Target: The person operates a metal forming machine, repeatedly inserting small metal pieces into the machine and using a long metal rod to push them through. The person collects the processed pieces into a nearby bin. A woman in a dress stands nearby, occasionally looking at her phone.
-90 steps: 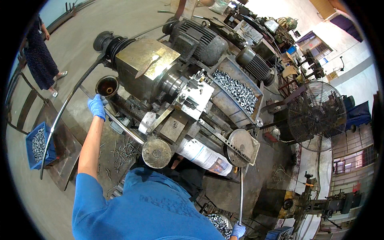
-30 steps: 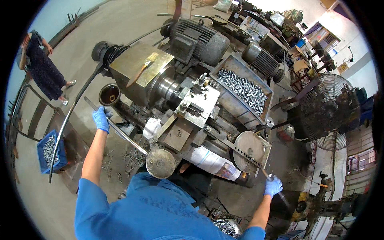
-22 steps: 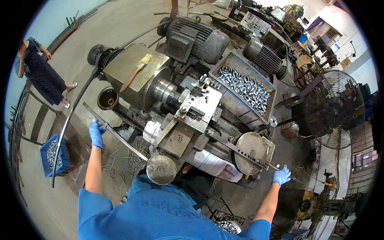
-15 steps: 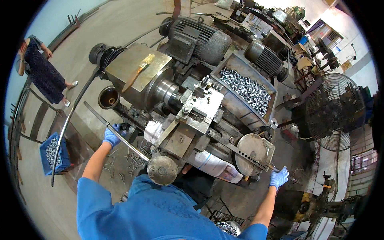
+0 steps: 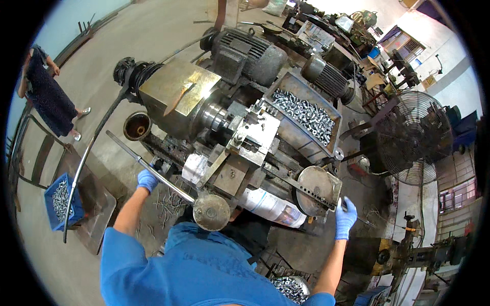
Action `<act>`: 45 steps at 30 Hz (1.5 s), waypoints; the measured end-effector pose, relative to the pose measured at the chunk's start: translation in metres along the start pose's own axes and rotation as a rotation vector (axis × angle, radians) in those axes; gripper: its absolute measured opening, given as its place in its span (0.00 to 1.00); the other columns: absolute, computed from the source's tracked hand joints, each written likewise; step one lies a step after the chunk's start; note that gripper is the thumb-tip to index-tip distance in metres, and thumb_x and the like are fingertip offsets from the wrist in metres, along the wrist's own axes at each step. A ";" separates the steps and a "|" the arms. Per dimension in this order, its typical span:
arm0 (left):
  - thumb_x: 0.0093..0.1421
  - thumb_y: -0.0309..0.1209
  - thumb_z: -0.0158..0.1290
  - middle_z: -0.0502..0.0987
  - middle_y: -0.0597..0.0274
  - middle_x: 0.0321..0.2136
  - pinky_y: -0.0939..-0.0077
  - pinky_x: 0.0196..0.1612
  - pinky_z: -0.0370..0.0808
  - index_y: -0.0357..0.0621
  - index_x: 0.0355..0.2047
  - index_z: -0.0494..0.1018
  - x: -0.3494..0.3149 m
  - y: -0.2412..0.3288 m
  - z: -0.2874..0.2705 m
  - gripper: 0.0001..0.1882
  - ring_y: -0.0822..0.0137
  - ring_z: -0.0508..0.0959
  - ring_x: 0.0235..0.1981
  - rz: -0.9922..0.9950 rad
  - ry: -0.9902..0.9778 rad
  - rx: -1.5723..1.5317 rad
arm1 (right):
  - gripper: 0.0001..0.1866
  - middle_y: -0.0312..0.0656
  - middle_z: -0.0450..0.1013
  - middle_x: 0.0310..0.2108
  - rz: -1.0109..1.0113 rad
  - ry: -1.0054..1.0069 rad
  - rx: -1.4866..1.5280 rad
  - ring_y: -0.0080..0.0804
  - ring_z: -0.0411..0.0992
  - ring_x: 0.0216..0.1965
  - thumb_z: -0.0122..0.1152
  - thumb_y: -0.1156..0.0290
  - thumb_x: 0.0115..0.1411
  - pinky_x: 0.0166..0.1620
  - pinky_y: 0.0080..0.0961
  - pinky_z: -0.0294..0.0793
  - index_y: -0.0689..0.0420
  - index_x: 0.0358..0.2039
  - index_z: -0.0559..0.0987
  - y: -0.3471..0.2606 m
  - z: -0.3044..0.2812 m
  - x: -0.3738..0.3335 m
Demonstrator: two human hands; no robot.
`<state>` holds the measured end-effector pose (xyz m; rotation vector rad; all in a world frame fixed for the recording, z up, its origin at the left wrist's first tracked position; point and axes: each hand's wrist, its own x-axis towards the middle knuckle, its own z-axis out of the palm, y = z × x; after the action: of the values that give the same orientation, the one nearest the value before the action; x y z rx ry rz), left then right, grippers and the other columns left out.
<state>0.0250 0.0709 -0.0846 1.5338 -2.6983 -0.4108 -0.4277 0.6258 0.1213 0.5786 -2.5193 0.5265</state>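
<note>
My left hand (image 5: 147,180), in a blue glove, is closed at a dark part of the lathe beneath the long metal lever (image 5: 153,170); what its fingers hold is hidden. On the other side my gloved right hand (image 5: 346,218) is open, thumb and fingers apart, close to the outer end of the perforated bar (image 5: 315,196). That bar crosses a round handwheel (image 5: 306,186). Between my hands lie the lathe's tool post (image 5: 262,130), its chuck (image 5: 214,116) and a smaller round disc (image 5: 211,212) at the lever's lower end.
A grey bin (image 5: 291,133) of small metal parts sits behind the tool post. A brush (image 5: 178,100) lies on the headstock (image 5: 168,84). Further out are a blue crate (image 5: 76,206) of parts, a large fan (image 5: 414,135), a motor (image 5: 250,56) and a standing person (image 5: 48,97) at left.
My right hand has shifted slightly toward the handwheel and its fingers have spread. My left hand stays beneath the lever. The whole view has moved a little.
</note>
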 end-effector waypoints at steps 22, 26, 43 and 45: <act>0.53 0.59 0.46 0.77 0.44 0.31 0.58 0.40 0.71 0.44 0.39 0.73 -0.071 -0.042 -0.237 0.30 0.47 0.76 0.36 -0.426 0.343 -0.018 | 0.30 0.47 0.75 0.21 -0.920 -0.624 0.028 0.40 0.73 0.29 0.49 0.41 0.51 0.43 0.31 0.65 0.57 0.18 0.81 -0.436 0.088 0.054; 0.53 0.56 0.48 0.77 0.46 0.30 0.56 0.38 0.72 0.44 0.38 0.73 -0.087 -0.009 -0.228 0.27 0.47 0.77 0.34 -0.429 0.376 0.000 | 0.31 0.47 0.75 0.21 -0.929 -0.627 0.047 0.41 0.73 0.29 0.49 0.41 0.51 0.44 0.31 0.66 0.59 0.18 0.81 -0.441 0.087 0.061; 0.54 0.46 0.50 0.76 0.46 0.34 0.60 0.42 0.71 0.38 0.49 0.67 -0.083 -0.014 -0.225 0.28 0.51 0.76 0.37 -0.202 0.398 0.164 | 0.20 0.46 0.76 0.25 -0.555 -0.225 0.442 0.43 0.73 0.33 0.57 0.49 0.48 0.41 0.32 0.71 0.54 0.20 0.82 -0.352 0.052 0.089; 0.56 0.42 0.50 0.76 0.48 0.34 0.63 0.44 0.71 0.38 0.48 0.69 -0.082 0.008 -0.242 0.24 0.53 0.76 0.37 -0.074 0.463 0.272 | 0.17 0.44 0.75 0.21 -0.470 -0.297 0.274 0.42 0.74 0.27 0.60 0.53 0.47 0.38 0.30 0.72 0.55 0.19 0.82 -0.310 0.058 0.117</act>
<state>0.0947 0.0905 0.1607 1.5500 -2.4061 0.2939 -0.3900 0.3053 0.2161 1.3982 -2.4638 0.6437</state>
